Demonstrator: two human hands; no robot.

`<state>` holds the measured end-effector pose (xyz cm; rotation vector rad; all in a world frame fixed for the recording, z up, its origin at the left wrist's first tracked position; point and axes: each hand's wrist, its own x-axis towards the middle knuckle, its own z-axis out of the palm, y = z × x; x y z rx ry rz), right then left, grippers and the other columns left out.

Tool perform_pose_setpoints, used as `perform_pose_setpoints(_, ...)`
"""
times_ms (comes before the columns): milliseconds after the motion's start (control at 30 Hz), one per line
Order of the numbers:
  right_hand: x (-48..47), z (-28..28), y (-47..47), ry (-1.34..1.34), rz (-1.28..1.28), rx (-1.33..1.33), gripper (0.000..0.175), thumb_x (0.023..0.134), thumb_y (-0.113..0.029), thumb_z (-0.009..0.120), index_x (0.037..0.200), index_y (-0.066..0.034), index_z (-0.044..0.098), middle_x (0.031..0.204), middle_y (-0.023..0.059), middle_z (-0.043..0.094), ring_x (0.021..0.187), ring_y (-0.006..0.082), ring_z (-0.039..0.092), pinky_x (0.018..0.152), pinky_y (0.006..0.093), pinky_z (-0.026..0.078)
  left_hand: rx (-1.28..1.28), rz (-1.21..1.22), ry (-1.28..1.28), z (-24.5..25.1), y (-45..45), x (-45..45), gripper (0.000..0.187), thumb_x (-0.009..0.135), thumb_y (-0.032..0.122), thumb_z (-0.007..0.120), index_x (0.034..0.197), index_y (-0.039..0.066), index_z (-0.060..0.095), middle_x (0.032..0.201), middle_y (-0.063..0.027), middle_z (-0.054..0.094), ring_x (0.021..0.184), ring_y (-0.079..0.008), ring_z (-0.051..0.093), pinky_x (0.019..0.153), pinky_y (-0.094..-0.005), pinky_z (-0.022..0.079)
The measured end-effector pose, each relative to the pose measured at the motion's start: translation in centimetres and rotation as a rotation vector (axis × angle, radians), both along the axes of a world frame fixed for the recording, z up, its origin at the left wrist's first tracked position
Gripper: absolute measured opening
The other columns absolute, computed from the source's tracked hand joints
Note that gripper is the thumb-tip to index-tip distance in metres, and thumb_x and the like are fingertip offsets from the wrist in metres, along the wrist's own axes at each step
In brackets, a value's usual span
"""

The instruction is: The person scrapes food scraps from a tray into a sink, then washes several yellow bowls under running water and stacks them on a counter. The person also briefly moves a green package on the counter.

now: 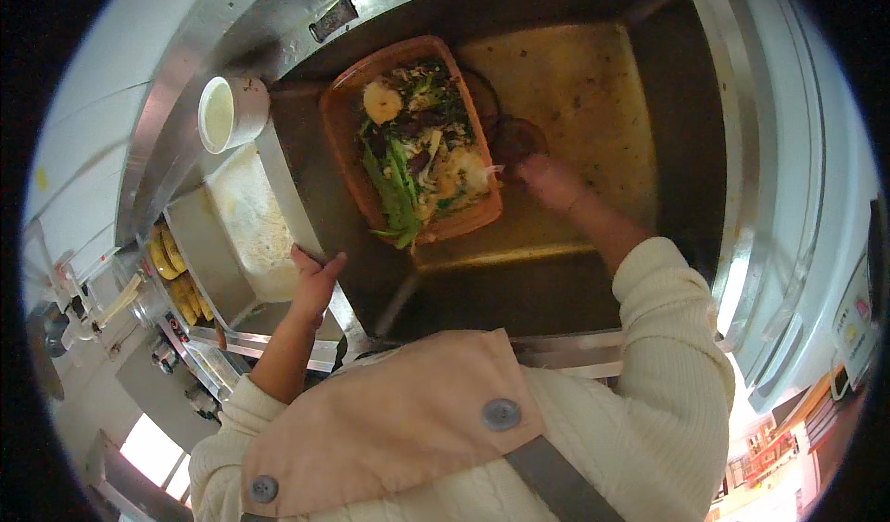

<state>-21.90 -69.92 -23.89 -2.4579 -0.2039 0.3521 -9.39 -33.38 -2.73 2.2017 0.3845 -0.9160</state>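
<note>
My right hand (554, 183), blurred, grips the lower edge of a round dark sink strainer (520, 139). The strainer overlaps a dark drain ring (487, 91) in the large metal sink (584, 105). Beside it, to the left, an orange plastic basin (341, 150) holds food scraps: green leaves (393, 192), a pale round slice (382, 102) and wet mixed bits. Shreds hang over the basin's right rim near my fingers. My left hand (316, 278) rests on the metal divider (285, 181) at the sink's left, thumb spread, holding nothing.
A white tub (236, 113) lies tipped on its side at the upper end of the divider. Left of the divider is a smaller metal basin (254, 223). Bananas (174, 265) lie beyond its wall. A pale blue appliance or cabinet surface (793, 174) borders the sink's right.
</note>
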Motion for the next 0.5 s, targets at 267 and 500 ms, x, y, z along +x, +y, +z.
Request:
perform_pose_setpoints(267, 0.0, 1.9, 0.3, 0.015, 0.181, -0.080, 0.026, 0.084, -0.012, 0.045, 0.107, -0.0051, 0.053, 0.099, 0.0171, 0.057, 0.095, 0.0336, 0.055, 0.079, 0.0424, 0.048, -0.005, 0.016, -0.009, 0.1, 0.0, -0.1, 0.076, 0.080, 0.014, 0.063, 0.133, 0.003, 0.010, 0.126, -0.0176, 0.038, 0.116, -0.0260, 0.039, 0.099, -0.0347, 0.032)
perform_pose_setpoints(500, 1.0, 0.7, 0.8, -0.151, 0.049, 0.015, 0.024, 0.081, -0.013, 0.047, 0.103, -0.0047, 0.054, 0.094, 0.0147, 0.058, 0.092, 0.0330, 0.057, 0.077, 0.0431, 0.049, 0.018, 0.045, -0.006, 0.5, -0.5, -0.2, 0.076, 0.081, 0.013, 0.063, 0.134, 0.003, 0.009, 0.127, -0.0175, 0.037, 0.116, -0.0253, 0.038, 0.098, -0.0338, 0.032)
